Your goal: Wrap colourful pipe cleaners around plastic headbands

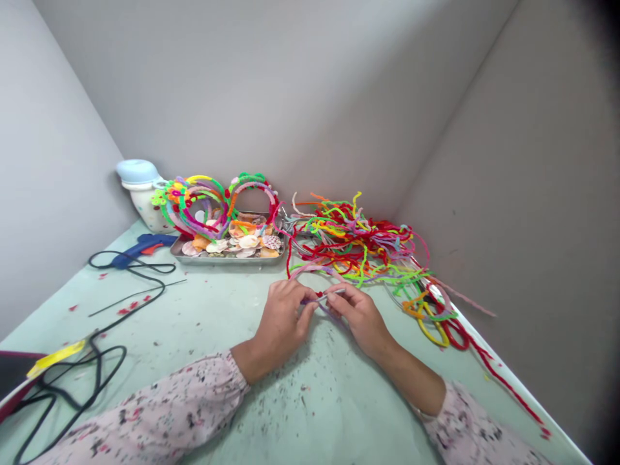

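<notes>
Your 2 hands meet, left hand [281, 320] and right hand [361, 320] both pinching 1 purple pipe cleaner [322, 299] over the green tabletop [290, 413]; loose pipe-cleaner heap [358, 242] just ahead-right, shell-filled metal tray [227, 260] ahead-left, blue glue gun [143, 248] farther left, nothing between.

Pale pink sleeves [145, 407] with dark speckles

Hands [279, 326] I count: 2
Pipe cleaner [322, 298] pinched between them: 1
Metal tray [227, 259], upper middle: 1
Glue gun [143, 248], left: 1
Blue-lidded jar [140, 194], upper left: 1
</notes>
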{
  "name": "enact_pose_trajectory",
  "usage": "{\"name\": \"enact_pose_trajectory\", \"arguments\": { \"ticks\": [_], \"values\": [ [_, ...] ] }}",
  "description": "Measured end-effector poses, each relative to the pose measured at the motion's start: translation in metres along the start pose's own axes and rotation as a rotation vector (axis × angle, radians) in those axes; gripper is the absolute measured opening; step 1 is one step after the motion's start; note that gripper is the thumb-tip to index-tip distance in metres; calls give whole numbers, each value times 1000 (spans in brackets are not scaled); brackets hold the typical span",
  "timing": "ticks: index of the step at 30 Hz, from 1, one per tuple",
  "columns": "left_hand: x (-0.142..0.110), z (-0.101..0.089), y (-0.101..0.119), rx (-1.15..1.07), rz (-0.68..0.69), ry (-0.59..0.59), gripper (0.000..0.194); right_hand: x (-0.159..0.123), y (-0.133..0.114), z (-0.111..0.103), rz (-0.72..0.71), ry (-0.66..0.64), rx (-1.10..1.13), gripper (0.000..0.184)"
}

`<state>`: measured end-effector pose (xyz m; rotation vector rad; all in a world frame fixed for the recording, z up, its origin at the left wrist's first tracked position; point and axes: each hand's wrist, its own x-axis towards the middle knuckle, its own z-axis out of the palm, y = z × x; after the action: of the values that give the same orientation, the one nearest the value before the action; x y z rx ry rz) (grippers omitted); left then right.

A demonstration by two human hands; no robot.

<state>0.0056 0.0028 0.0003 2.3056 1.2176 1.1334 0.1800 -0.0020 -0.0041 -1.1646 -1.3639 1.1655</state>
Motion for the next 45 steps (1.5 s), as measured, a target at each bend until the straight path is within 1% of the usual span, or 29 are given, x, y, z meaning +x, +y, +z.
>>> {"name": "enact_pose_trajectory", "arguments": {
  "ticks": [7, 13, 19, 27, 31, 45],
  "values": [
    [0, 2, -1, -2, -15, -37, 6, 1, 2, -1, -29, -2, -5, 21],
    [1, 0, 0, -20, -30, -80, 7, 1, 2, 0, -8, 15, -48, 23],
    [3, -1, 0, -49, -67, -132, 10, 0, 1, 0, -44, 21, -75, 20],
    [4, 0, -2, -110, -93, -152, 8, 2, 6, 0, -42, 22, -83, 20],
    [4, -1, -1, -143, -94, -162, 14, 2, 8, -1, -43, 15, -102, 21],
    [4, 1, -1, -64, -80, -191, 19, 1, 7, 0, -54, -1, -110, 20]
  ]
}}
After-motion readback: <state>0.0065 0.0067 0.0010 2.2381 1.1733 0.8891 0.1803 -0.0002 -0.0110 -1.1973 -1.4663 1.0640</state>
